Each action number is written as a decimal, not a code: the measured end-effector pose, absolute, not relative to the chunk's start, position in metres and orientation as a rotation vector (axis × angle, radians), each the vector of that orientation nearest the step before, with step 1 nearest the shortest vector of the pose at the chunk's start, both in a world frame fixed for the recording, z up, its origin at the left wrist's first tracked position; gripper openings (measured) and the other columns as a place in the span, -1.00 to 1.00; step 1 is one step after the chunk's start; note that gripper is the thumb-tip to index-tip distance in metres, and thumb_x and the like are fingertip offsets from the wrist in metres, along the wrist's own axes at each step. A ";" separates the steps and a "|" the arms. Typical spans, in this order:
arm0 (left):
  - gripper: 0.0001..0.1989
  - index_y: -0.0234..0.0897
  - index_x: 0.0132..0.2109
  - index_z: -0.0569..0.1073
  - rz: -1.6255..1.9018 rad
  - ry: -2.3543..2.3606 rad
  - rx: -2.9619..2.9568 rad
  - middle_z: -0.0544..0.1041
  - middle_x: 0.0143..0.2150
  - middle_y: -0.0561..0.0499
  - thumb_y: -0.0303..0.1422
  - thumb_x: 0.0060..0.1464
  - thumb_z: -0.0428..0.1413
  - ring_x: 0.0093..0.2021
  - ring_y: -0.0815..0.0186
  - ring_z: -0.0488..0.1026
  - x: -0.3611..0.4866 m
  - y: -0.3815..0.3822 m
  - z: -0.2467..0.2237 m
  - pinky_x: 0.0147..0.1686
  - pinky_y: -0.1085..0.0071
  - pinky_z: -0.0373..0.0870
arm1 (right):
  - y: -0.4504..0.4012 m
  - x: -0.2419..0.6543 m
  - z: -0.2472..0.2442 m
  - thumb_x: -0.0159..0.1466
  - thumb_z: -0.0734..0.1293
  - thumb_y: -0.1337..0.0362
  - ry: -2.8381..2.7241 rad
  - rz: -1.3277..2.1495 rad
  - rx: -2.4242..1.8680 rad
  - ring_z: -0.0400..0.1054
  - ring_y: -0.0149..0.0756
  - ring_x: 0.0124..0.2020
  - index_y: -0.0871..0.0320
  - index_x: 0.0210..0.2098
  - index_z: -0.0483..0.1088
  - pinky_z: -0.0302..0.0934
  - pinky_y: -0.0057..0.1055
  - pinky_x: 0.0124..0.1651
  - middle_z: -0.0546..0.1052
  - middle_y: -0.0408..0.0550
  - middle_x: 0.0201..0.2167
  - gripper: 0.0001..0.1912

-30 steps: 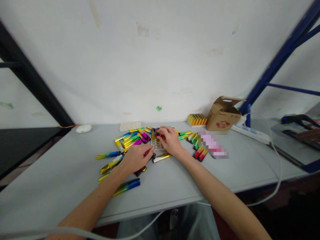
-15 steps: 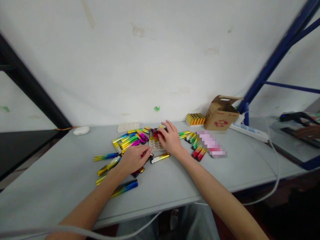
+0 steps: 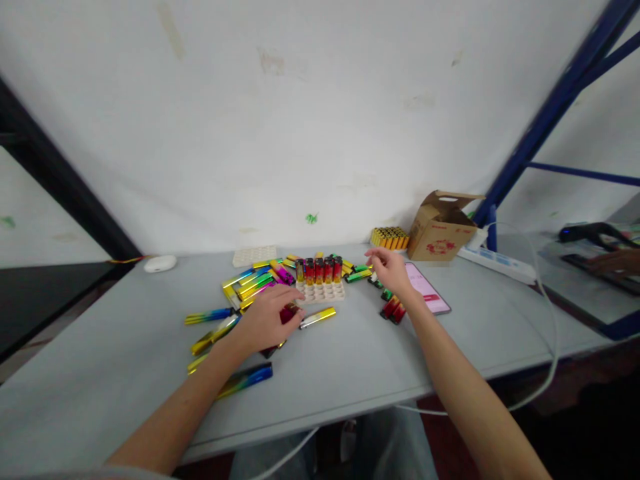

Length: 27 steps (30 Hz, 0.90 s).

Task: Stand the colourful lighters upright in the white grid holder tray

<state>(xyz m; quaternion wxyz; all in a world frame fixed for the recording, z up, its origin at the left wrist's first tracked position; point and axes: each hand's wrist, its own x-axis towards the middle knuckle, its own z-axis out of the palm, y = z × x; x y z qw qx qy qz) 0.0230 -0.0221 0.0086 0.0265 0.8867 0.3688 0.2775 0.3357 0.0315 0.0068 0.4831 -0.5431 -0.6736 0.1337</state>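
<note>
My left hand is closed around a dark red lighter, partly hidden by the fingers, just left of a white tray with round holes. Several red-and-yellow lighters stand upright in the tray's back row. Over to the right, my right hand is raised with its fingers apart and nothing visible in them. Below it lie green lighters and red lighters. Under my left hand and wrist spreads a loose pile of shiny metallic lighters. A gold-and-silver lighter lies in front of the tray.
A second white tray lies by the wall. At the back right stand a filled tray of yellow lighters, a cardboard box and a power strip. A phone rests near my right forearm. A white case sits far left.
My right hand has left the tray and moved right, over the loose lighters beside the phone. The upright row in the tray is uncovered. My left hand stays almost in place.
</note>
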 end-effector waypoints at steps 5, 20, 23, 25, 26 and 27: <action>-0.59 -0.31 0.05 0.47 0.731 1.114 2.735 0.48 0.10 -0.22 -0.20 0.11 0.11 0.12 0.07 0.40 0.023 -0.023 0.004 0.16 0.08 0.31 | 0.012 0.353 0.011 0.14 0.16 0.37 -1.794 0.538 -1.254 0.39 -0.32 -0.43 0.22 -0.24 0.48 0.26 -0.39 -0.33 0.56 -0.05 -0.41 -0.70; -0.61 -0.34 0.02 0.48 0.686 1.107 2.741 0.52 0.05 -0.24 -0.19 0.11 0.11 0.11 0.06 0.40 0.023 -0.020 0.003 0.14 0.07 0.32 | -0.051 0.386 0.033 0.18 0.27 0.46 -2.465 0.578 -1.271 0.44 -0.21 -0.23 0.10 -0.16 0.54 0.27 -0.31 -0.11 0.60 0.01 -0.27 -0.69; -0.63 -0.32 0.00 0.49 0.690 1.103 2.744 0.52 0.04 -0.22 -0.20 0.11 0.11 0.10 0.07 0.41 0.023 -0.019 0.002 0.14 0.07 0.33 | -0.046 0.384 0.027 0.20 0.27 0.43 -2.512 0.565 -1.292 0.44 -0.24 -0.23 0.11 -0.17 0.53 0.26 -0.35 -0.11 0.59 0.00 -0.27 -0.73; -0.64 -0.32 0.00 0.49 0.687 1.104 2.746 0.53 0.03 -0.21 -0.21 0.12 0.10 0.10 0.08 0.41 0.023 -0.018 0.002 0.13 0.07 0.33 | -0.043 0.380 0.024 0.22 0.26 0.42 -2.563 0.549 -1.300 0.43 -0.27 -0.24 0.11 -0.19 0.53 0.25 -0.37 -0.12 0.59 -0.03 -0.28 -0.76; -0.64 -0.32 0.00 0.49 0.685 1.104 2.748 0.53 0.03 -0.20 -0.21 0.12 0.10 0.09 0.08 0.41 0.023 -0.018 0.002 0.13 0.07 0.33 | -0.041 0.379 0.022 0.23 0.26 0.42 -2.575 0.527 -1.301 0.43 -0.27 -0.22 0.11 -0.19 0.52 0.25 -0.37 -0.11 0.59 -0.04 -0.27 -0.76; -0.64 -0.33 0.00 0.49 0.682 1.105 2.749 0.53 0.03 -0.20 -0.22 0.13 0.10 0.10 0.08 0.41 0.023 -0.018 0.002 0.13 0.07 0.33 | -0.040 0.377 0.020 0.25 0.25 0.41 -2.575 0.493 -1.301 0.43 -0.26 -0.20 0.11 -0.18 0.51 0.24 -0.36 -0.09 0.58 -0.04 -0.25 -0.76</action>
